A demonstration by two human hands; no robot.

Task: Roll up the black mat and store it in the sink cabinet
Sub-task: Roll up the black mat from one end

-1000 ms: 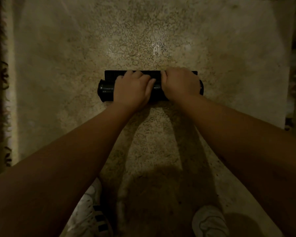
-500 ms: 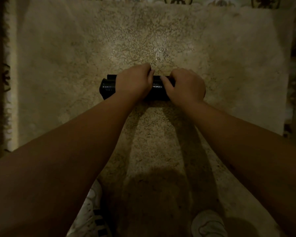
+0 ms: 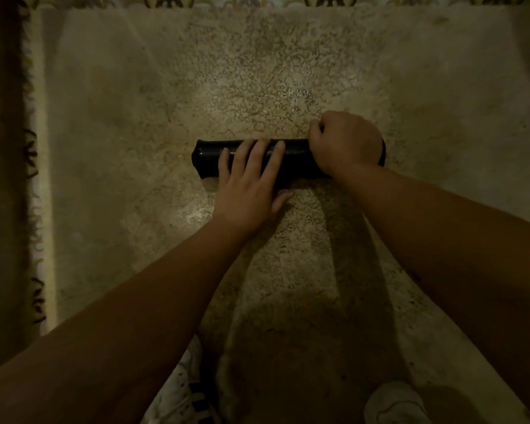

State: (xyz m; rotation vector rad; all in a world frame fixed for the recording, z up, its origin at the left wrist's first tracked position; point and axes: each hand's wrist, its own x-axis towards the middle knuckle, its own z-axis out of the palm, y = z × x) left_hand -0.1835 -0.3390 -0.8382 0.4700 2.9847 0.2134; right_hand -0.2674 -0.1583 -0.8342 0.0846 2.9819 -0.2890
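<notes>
The black mat (image 3: 210, 156) lies fully rolled into a tube across the middle of the speckled stone floor (image 3: 257, 71). My left hand (image 3: 250, 182) rests flat on the roll's middle with its fingers straight and spread over the top, thumb on the floor side. My right hand (image 3: 344, 142) grips the roll's right end with fingers curled over it, hiding most of that end. The sink cabinet is out of sight.
A patterned rug fringe (image 3: 32, 166) runs down the left side and patterned tiles (image 3: 257, 0) border the far edge. My two white shoes (image 3: 392, 403) stand at the bottom of the frame. The light is dim.
The last flat strip of mat has been rolled in. My left hand has flattened out on the roll and slid back toward me, while my right hand has shifted to the right end.
</notes>
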